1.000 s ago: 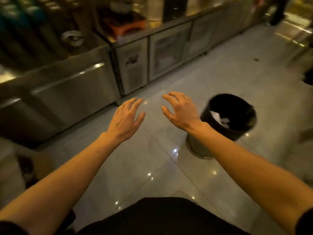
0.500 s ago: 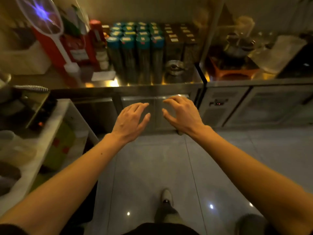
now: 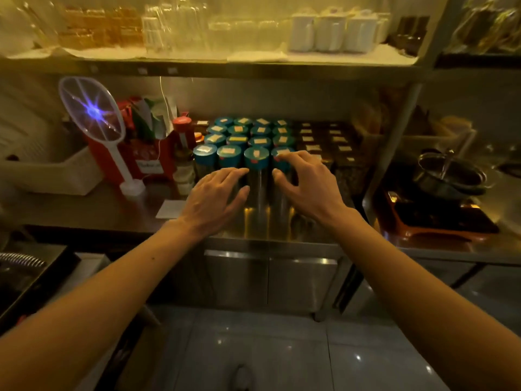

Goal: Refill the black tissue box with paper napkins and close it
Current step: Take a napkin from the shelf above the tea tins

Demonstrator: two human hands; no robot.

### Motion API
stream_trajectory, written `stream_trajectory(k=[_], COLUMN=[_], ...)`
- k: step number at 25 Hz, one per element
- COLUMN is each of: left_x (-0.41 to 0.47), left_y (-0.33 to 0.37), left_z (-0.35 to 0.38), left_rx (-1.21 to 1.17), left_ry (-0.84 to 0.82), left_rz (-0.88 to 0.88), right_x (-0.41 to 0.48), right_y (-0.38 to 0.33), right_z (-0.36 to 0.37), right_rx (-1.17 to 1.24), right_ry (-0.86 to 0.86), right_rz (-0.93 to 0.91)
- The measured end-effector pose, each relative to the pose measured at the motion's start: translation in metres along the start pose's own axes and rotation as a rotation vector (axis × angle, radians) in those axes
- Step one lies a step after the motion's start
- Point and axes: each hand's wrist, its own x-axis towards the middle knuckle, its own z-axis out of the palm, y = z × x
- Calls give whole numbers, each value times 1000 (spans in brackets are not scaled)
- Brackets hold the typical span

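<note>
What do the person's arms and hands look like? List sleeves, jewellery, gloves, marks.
The left hand and right hand are bare: no gloves, rings or watch show. The left forearm and right forearm are uncovered to the frame edge, no sleeve in view. A small dark speck marks the left one.

Teal-lidded canisters [image 3: 255,153] crowd the steel counter [image 3: 270,227] beside a racket-shaped zapper [image 3: 93,111].
</note>
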Motion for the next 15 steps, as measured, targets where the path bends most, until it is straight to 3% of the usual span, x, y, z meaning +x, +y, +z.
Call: stream_trajectory(k=[11, 15], left_x=[260, 322], left_y=[-110, -133], left_z=[2, 5], left_rx=[-57, -84], left_ry=[317, 329], left_rz=[-2, -34], right_x=[263, 339], right_y=[91, 132], right_z=[21, 15], right_rx=[181, 185], right_ry=[54, -12], right_rz=[-59, -74])
